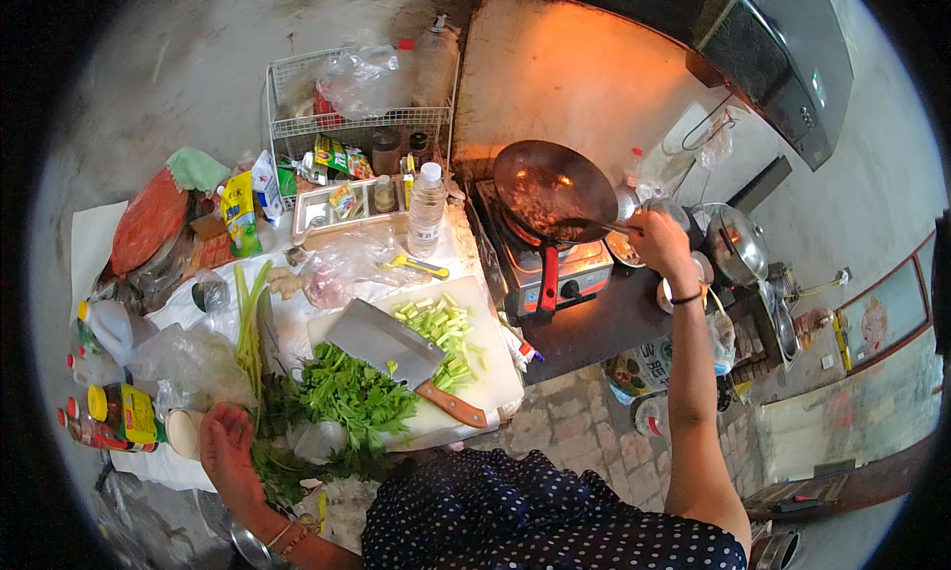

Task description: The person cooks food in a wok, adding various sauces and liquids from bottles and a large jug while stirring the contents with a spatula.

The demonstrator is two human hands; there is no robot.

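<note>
My right hand [663, 245] grips the handle of a metal spatula [591, 224], whose head rests in a dark wok [553, 187] among browned pieces of food. The wok stands on a lit gas stove [568, 276], its red handle [548, 276] pointing towards me. At the lower left, my left hand [229, 440] is beside a pale round container [184, 432]; whether it touches it I cannot tell. A cleaver [390, 343] with a wooden handle lies on the white cutting board [483, 347], between chopped green stalks [438, 328] and leafy celery greens [349, 399].
Bottles [122, 414] and a clear plastic bag [189, 366] crowd the left side. A clear bottle [427, 206] stands behind the board, near a yellow-handled peeler or knife [420, 265]. A wire rack [360, 120] is at the back, a lidded metal pot [735, 243] at right.
</note>
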